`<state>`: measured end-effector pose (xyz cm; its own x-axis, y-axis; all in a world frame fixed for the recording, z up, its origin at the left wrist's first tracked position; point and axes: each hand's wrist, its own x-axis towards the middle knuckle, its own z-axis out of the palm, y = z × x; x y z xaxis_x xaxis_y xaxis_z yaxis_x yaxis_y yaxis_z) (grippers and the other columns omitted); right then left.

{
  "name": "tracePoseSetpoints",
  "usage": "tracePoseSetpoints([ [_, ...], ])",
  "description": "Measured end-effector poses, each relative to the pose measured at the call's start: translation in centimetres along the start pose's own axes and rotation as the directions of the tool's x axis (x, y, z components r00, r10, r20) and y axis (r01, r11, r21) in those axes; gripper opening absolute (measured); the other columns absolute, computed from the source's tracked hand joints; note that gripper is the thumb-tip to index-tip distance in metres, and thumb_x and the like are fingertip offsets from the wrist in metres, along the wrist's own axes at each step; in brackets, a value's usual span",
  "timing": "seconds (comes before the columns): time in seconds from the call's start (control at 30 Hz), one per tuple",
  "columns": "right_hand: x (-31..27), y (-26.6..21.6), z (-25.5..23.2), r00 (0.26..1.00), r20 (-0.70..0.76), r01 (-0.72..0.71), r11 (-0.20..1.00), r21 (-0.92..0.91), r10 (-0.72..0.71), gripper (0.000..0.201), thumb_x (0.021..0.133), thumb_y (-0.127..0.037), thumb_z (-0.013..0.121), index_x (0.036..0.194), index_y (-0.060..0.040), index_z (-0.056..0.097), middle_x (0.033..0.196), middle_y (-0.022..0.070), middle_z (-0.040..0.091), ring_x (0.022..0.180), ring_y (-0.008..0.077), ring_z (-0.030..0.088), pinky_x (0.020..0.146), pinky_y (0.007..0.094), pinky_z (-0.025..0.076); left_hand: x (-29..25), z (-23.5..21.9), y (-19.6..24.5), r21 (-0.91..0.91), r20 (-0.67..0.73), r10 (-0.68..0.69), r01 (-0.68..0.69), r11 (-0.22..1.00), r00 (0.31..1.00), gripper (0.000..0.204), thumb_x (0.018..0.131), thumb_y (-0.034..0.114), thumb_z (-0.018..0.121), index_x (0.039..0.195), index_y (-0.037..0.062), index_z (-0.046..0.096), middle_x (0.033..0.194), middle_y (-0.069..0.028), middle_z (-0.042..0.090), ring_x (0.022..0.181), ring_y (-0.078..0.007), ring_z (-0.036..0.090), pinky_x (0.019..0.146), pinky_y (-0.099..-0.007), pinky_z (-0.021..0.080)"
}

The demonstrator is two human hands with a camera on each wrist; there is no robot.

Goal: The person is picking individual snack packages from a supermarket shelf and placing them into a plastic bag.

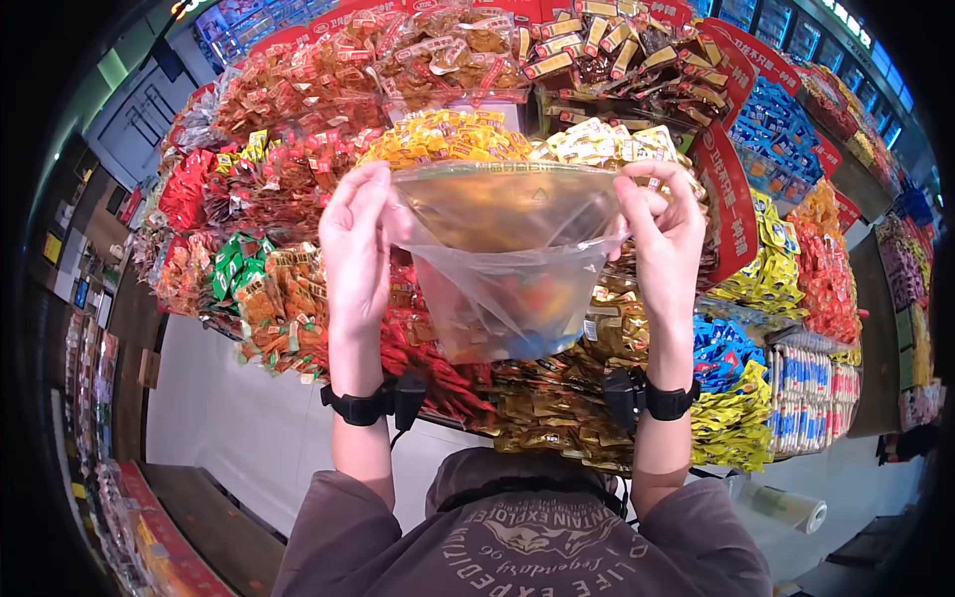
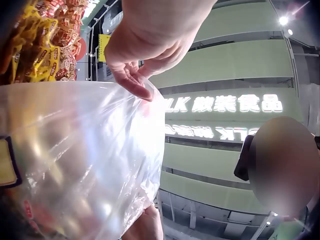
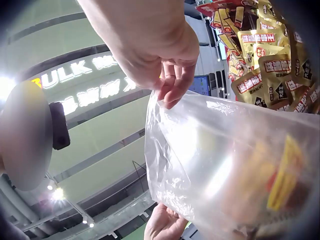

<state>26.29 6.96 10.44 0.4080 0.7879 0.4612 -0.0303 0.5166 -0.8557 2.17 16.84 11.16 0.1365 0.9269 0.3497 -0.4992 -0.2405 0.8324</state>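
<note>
**Clear bag held open between two raised hands**

The person is holding a clear, thin plastic bag (image 1: 502, 269) up in front of the snack display, its mouth stretched wide between both hands. The left hand (image 1: 356, 249) is pinching the bag's left rim — its grip is closed on the film, thumb tucked against the edge and fingers running up the outside. The right hand (image 1: 665, 239) is doing the same on the right rim, fingers curled over the top edge and pinching the plastic. In the left wrist view the fingertips (image 2: 137, 82) are pressing into the film at the rim; in the right wrist view the fingertips (image 3: 172, 92) are gripping the rim in the same way.

The bag is hanging at about head height, well above the floor, with a few small packets gathered at its bottom — orange, red and blue colours are showing through the film, but the individual packets are too blurred to tell apart.

Behind the bag, a tiered display stand (image 1: 731, 214) with red edge panels is carrying heaps of wrapped snacks: yellow packets (image 1: 443, 137) directly behind the rim, green packets (image 1: 231, 267) to the left, blue packets (image 1: 781, 124) to the right. A black wrist strap (image 1: 363, 405) is sitting on the left forearm. A roll of clear plastic bags (image 1: 791, 507) is lying low on the right.
</note>
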Motion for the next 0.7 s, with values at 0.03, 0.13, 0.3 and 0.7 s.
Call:
tracePoseSetpoints([
  [0.03, 0.1, 0.6, 0.0, 0.999, 0.004, -0.045, 0.999, -0.027, 0.045, 0.015, 0.094, -0.009, 0.058, 0.105, -0.002, 0.053, 0.059, 0.0001, 0.057, 0.046, 0.0056, 0.05, 0.043, 0.0195, 0.039, 0.1, -0.5, -0.9, 0.039, 0.032, 0.007, -0.009, 0.999, 0.999, 0.022, 0.096, 0.013, 0.057, 0.112, -0.001, 0.055, 0.074, 0.0002, 0.058, 0.058, -0.0051, 0.052, 0.053, -0.0202, 0.043],
  [0.13, 0.2, 1.6, -0.2, 0.978, 0.02, -0.205, 0.974, -0.098, 0.208, 0.015, 0.093, -0.01, 0.06, 0.104, -0.0015, 0.053, 0.058, 0.0009, 0.058, 0.045, 0.0061, 0.052, 0.042, 0.0195, 0.04, 0.0, -1.3, -2.5, 0.079, 0.045, -0.11, 0.106, 0.991, 0.993, 0.024, 0.095, 0.011, 0.057, 0.115, -0.0008, 0.055, 0.086, 0.0002, 0.06, 0.069, -0.0048, 0.056, 0.06, -0.0191, 0.046],
  [0.3, 0.1, 0.2, -0.1, 0.998, -0.061, 0.001, 1.0, -0.002, -0.001, 0.01, 0.093, -0.005, 0.059, 0.101, -0.0016, 0.053, 0.058, 0.0005, 0.057, 0.044, 0.0058, 0.051, 0.041, 0.0191, 0.038, -0.5, -1.8, -0.3, -0.015, 0.062, 0.046, -0.045, 0.999, 0.997, 0.023, 0.095, 0.007, 0.056, 0.115, -0.0034, 0.053, 0.087, -0.0045, 0.062, 0.076, -0.0081, 0.06, 0.067, -0.0216, 0.051],
  [0.7, 3.7, -0.1, -0.5, 0.972, -0.011, 0.151, 0.655, -0.74, -0.236, 0.02, 0.09, -0.021, 0.064, 0.096, -0.0017, 0.064, 0.082, 0.0104, 0.069, 0.067, 0.0201, 0.065, 0.061, 0.0325, 0.049, -8.1, -7.0, -6.0, 0.451, -0.101, -0.072, 0.11, 0.886, 0.992, 0.021, 0.097, 0.011, 0.053, 0.114, -0.0006, 0.056, 0.095, -0.0098, 0.066, 0.078, -0.0151, 0.066, 0.069, -0.0257, 0.05],
])
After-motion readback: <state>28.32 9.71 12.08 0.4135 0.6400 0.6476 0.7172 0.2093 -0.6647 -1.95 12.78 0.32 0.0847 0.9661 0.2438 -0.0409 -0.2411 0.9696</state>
